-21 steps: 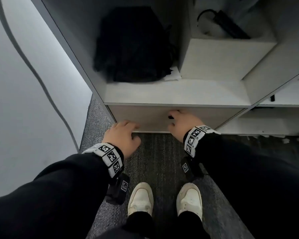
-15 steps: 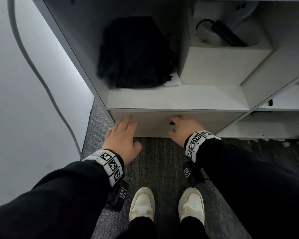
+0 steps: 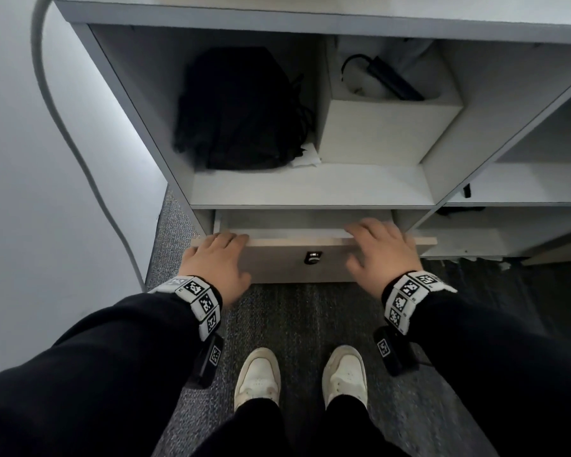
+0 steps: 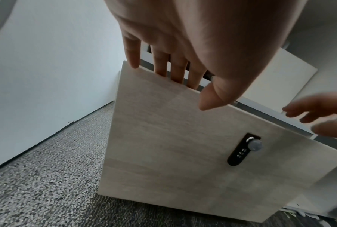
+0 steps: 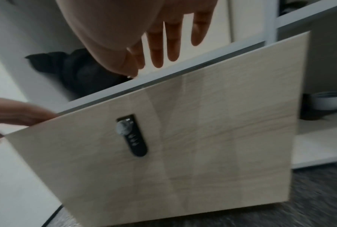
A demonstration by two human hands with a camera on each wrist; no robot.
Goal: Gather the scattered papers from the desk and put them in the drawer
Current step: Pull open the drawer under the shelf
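Note:
The light wood drawer front (image 3: 287, 262) (image 4: 173, 145) (image 5: 202, 130) with a black dial lock (image 3: 313, 257) stands pulled a short way out of the cabinet, showing a strip of white interior. My left hand (image 3: 216, 255) (image 4: 191, 92) grips its top left edge, fingers behind the panel and thumb in front. My right hand (image 3: 379, 249) (image 5: 163, 50) is spread over the top right edge with straight fingers, holding nothing. No loose papers show in either hand.
On the shelf above lie a black backpack (image 3: 241, 110), a white scrap of paper (image 3: 305, 158) and a white box (image 3: 386, 133) holding a black adapter. A grey cable (image 3: 66, 133) runs down the left wall. My white shoes (image 3: 257, 377) stand on grey carpet.
The drawer was shut with both hands at its front. It has now slid out a little, and both hands sit at its top edge.

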